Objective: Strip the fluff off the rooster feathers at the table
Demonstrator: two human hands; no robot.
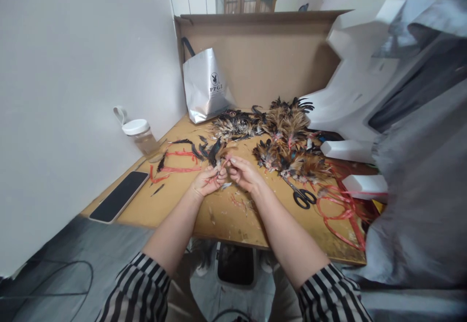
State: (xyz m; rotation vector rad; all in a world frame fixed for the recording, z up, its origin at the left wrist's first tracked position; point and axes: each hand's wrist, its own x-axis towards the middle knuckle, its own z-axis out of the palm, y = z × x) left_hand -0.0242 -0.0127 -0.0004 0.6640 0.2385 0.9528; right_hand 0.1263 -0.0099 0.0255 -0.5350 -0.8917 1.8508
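My left hand (210,180) is closed round the lower end of a small bunch of brown and black feathers (219,152), whose tips point away from me. My right hand (243,173) meets it at the base of the bunch, thumb and fingers pinched. Something thin and pinkish-red shows at those fingertips, probably a strand of string, but it is too small to be sure. Left of my hands lie red plastic strips (180,169) and loose dark feathers (199,151). Black-handled scissors (303,197) rest to the right, their blades reaching toward a pile of feather bunches (297,161).
Further feather piles (239,125) lie at the back by a silver bag (207,86). A phone (119,196) and a lidded jar (140,137) stand left on the wooden table (226,224). Tangled red strips (343,210), white foam pieces (365,186) and grey cloth (419,205) crowd the right.
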